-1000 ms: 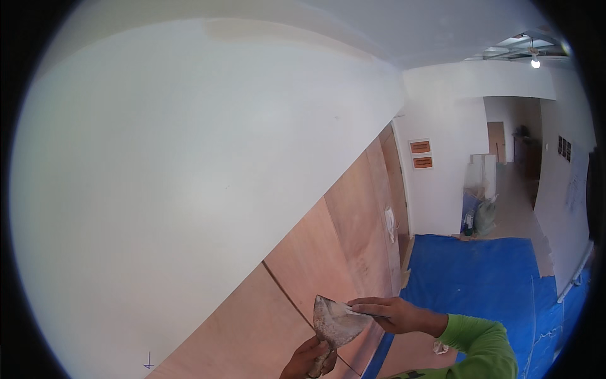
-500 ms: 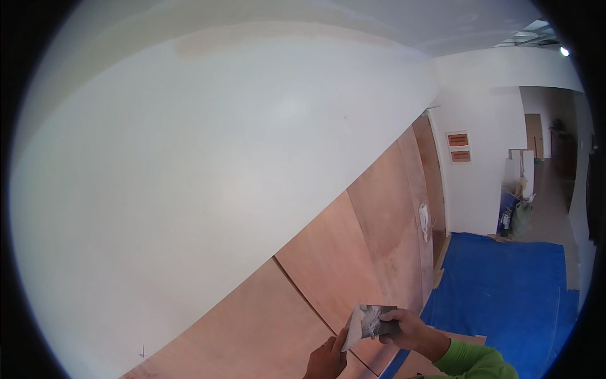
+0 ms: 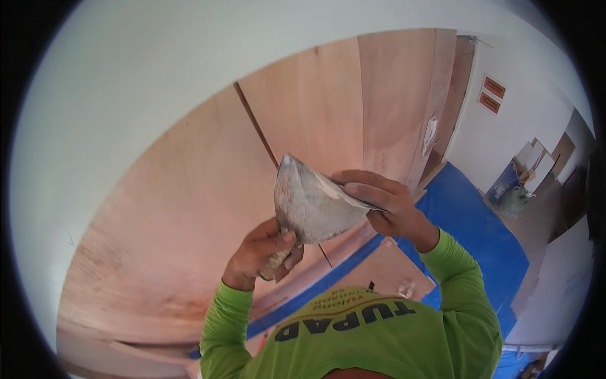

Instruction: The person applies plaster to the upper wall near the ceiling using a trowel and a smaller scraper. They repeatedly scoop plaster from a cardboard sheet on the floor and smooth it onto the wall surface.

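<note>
My left hand (image 3: pixel 260 250) is wrapped around the putty-crusted handle of a trowel (image 3: pixel 315 202). The trowel's broad grey blade is raised in front of my chest, smeared with whitish residue and with a pointed corner upward. At its right edge, my right hand (image 3: pixel 394 205) pinches a thin flat spreader blade (image 3: pixel 366 203) between thumb and fingers. This blade shows nearly edge-on and seems to touch the trowel's upper edge. Pale putty (image 3: pixel 331 189) lies between the two. The spreader's far face is hidden.
Reddish plywood panels (image 3: pixel 189 189) stand in front, below a white wall (image 3: pixel 126 95). Blue sheeting (image 3: pixel 473 227) covers the floor at right. Beyond are a door (image 3: pixel 456 95), two wall boxes (image 3: pixel 492 94) with orange panels, and leaning boards (image 3: pixel 536 165) with bags beside them.
The view has tilted down, bringing my green-sleeved arms and shirt into sight. Both tools appear higher and larger, and the spreader has turned from showing its smeared face to nearly edge-on.
</note>
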Tool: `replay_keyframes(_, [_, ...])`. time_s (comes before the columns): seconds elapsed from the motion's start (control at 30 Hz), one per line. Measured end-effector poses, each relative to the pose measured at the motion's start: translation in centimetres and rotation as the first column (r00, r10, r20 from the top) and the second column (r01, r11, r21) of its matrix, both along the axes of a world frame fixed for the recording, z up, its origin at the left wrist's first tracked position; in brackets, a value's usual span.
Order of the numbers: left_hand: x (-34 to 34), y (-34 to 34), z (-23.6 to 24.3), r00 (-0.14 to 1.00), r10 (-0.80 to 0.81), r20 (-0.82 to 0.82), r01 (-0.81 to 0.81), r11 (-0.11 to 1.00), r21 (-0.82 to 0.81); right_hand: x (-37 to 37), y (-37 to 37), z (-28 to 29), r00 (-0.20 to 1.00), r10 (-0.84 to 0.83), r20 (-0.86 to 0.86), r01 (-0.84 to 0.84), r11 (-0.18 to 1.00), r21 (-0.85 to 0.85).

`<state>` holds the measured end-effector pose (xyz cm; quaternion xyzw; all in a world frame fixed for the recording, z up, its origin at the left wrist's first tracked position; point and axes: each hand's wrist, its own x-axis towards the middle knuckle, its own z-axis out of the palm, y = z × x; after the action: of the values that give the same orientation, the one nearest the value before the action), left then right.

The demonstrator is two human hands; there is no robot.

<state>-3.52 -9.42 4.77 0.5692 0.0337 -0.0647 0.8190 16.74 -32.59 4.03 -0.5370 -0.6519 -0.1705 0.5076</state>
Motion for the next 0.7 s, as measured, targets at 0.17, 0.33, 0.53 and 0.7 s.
replay_keyframes(0.17, [-1.2,-1.2,0.2,0.997,0.026,0.071,-0.031,0.996,0.082,2.7,0.9,1.3,0.882,-0.274,0.384,0.431,0.799,-0.420])
replay_keyframes(0.33, [-1.3,-0.6,-2.5,0.897,0.245,0.367,-0.438,0.599,0.670,1.8,-0.2,0.0,0.490,0.045,-0.870,-0.348,0.926,-0.148])
replay_keyframes(0.53, [0.5,-0.7,-5.7,0.716,0.035,0.697,-0.698,0.008,0.716,-0.9,0.9,1.2,-0.224,0.161,-0.961,-0.708,0.651,0.274])
replay_keyframes(0.7, [-0.4,4.0,-6.3,0.838,-0.047,0.544,-0.529,-0.310,0.789,-3.3,0.6,7.1,-0.202,0.229,-0.952,-0.518,0.800,0.303])
